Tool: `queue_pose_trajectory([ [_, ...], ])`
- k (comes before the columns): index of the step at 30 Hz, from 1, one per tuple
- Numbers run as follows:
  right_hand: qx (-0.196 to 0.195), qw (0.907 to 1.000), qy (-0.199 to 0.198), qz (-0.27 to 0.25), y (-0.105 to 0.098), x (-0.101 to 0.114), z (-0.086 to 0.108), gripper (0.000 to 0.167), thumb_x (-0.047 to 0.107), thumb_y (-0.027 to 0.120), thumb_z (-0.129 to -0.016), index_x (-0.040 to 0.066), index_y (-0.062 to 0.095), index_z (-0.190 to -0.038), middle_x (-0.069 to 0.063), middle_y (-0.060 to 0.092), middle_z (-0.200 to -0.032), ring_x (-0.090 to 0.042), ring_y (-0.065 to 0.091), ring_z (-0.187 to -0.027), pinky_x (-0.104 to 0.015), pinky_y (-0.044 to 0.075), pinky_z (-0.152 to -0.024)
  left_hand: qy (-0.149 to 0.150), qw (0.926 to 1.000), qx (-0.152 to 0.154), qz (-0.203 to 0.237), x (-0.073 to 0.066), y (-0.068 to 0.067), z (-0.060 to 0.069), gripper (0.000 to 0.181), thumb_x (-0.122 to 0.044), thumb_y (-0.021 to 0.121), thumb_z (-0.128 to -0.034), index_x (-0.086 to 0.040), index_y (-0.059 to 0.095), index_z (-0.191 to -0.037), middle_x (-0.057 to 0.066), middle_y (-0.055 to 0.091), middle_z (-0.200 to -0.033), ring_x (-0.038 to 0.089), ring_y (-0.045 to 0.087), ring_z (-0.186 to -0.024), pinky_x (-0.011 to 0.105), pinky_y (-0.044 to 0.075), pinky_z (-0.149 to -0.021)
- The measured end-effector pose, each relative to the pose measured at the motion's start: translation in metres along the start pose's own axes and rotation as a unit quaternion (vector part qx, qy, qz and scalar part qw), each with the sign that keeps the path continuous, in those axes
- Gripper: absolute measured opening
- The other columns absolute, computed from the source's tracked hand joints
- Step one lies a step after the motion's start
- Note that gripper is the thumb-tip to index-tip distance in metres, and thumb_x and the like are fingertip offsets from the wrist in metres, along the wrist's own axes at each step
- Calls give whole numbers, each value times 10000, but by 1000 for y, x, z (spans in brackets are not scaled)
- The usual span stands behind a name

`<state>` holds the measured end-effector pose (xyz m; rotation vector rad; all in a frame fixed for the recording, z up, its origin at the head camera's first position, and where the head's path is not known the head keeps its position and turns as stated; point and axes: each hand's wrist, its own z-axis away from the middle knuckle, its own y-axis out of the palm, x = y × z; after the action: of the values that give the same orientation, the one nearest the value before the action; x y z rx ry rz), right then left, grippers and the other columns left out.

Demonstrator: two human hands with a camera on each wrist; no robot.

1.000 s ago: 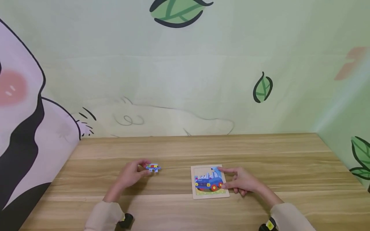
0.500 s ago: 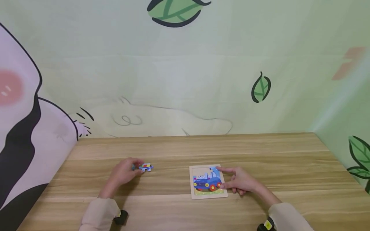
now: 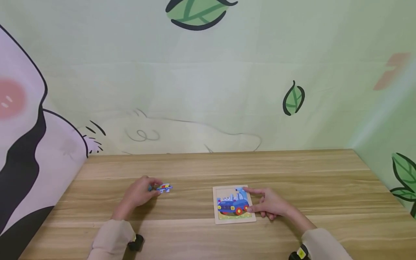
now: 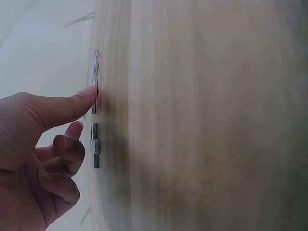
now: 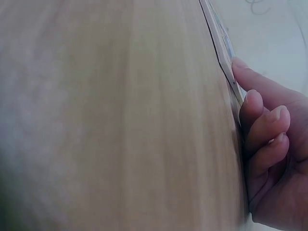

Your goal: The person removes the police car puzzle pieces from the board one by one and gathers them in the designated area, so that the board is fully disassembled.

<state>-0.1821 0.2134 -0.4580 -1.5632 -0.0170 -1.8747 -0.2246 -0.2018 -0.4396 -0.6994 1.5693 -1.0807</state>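
My left hand (image 3: 138, 193) pinches a colourful puzzle piece (image 3: 164, 187) between thumb and forefinger, low over the left part of the table. Against its left side, partly behind the fingers, a teal bit of a second piece (image 3: 150, 188) shows. The left wrist view has the thumb of the left hand (image 4: 43, 144) against one thin piece (image 4: 96, 65), and another piece (image 4: 95, 151) close by. Straight thumb and forefinger of my right hand (image 3: 271, 204) rest on the right side of a square puzzle board (image 3: 215, 213) with a blue vehicle picture; its other fingers curl beside the edge (image 5: 276, 139).
The wooden table (image 3: 195, 238) extends around both hands. Behind it rises a pale green wall (image 3: 208, 90) with leaf drawings, and a large cartoon figure (image 3: 22, 144) is at the left.
My left hand has moved a little left with the puzzle piece, and the teal bit beside it has come into view. My right hand keeps its place on the board. The head view has shifted slightly.
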Motion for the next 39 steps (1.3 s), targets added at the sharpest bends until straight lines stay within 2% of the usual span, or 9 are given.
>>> queue_pose_trajectory([
  [4, 79, 9999, -87, -60, -1, -1, 1, 711, 301, 715, -773, 138, 389, -1383, 6, 475, -459, -40, 366, -318, -179, 334, -337, 66, 9998, -135, 99, -8, 0, 3, 318, -156, 700, -784, -74, 641, -1085, 96, 588, -943, 263, 566, -867, 431, 447, -727],
  [6, 105, 9998, -119, -88, -1, -1, 2, 715, 293, 713, -776, 131, 379, -1388, 5, 475, -461, -39, 368, -319, -179, 336, -337, 125, 9992, -238, 289, -16, 2, 3, 318, -147, 700, -784, -68, 639, -1085, 91, 590, -935, 233, 553, -780, 392, 442, -679],
  [13, 27, 9999, -91, -65, -2, -3, 4, 737, 276, 721, -769, 114, 364, -1393, 4, 474, -462, -35, 368, -320, -176, 333, -338, 288, 9915, -503, 1169, -59, 20, 0, 282, -85, 716, -761, -64, 654, -1036, 64, 598, -872, 96, 507, -640, 245, 433, -592],
  [17, 14, 9999, -89, -76, -1, -3, 3, 756, 274, 725, -764, 100, 351, -1397, 5, 470, -459, -36, 368, -319, -177, 334, -340, 329, 9853, -344, 1638, -82, 34, -3, 270, -83, 707, -773, -53, 650, -1035, 59, 604, -875, 99, 499, -604, 231, 427, -540],
  [21, -7, 10000, -70, -67, 0, -3, 3, 773, 274, 728, -760, 97, 337, -1403, 7, 466, -454, -35, 368, -317, -177, 339, -339, 542, 9816, -122, 1825, -104, 48, -8, 284, -107, 689, -798, -34, 630, -1066, 39, 601, -865, 99, 497, -607, 221, 426, -534],
  [25, -62, 10000, -21, -8, 0, -3, 3, 794, 272, 732, -754, 93, 321, -1409, 9, 467, -452, -34, 368, -316, -176, 341, -337, 766, 9812, 153, 1763, -125, 62, -13, 307, -132, 675, -815, -34, 609, -1099, 8, 597, -840, 98, 514, -639, 213, 433, -551],
  [28, -101, 9999, -5, 64, 0, -4, 3, 824, 278, 739, -745, 88, 300, -1416, 8, 475, -454, -36, 374, -318, -176, 339, -336, 781, 9822, 346, 1673, -143, 70, -18, 308, -146, 673, -820, -49, 609, -1105, -17, 586, -812, 95, 510, -636, 208, 413, -528],
  [33, -94, 9999, -52, 129, -3, -5, 2, 860, 284, 740, -743, 64, 263, -1426, 4, 493, -459, -38, 385, -322, -173, 334, -339, 648, 9839, 551, 1574, -168, 79, -27, 286, -180, 682, -813, -75, 628, -1072, -36, 572, -780, 93, 496, -620, 213, 398, -530],
  [39, -55, 9998, -138, 108, -2, -2, 0, 857, 275, 736, -750, 63, 256, -1428, 10, 493, -455, -32, 381, -320, -173, 333, -338, 335, 9889, 558, 1333, -181, 86, -35, 283, -210, 711, -783, -72, 641, -1020, -37, 579, -740, 91, 503, -626, 231, 411, -578],
])
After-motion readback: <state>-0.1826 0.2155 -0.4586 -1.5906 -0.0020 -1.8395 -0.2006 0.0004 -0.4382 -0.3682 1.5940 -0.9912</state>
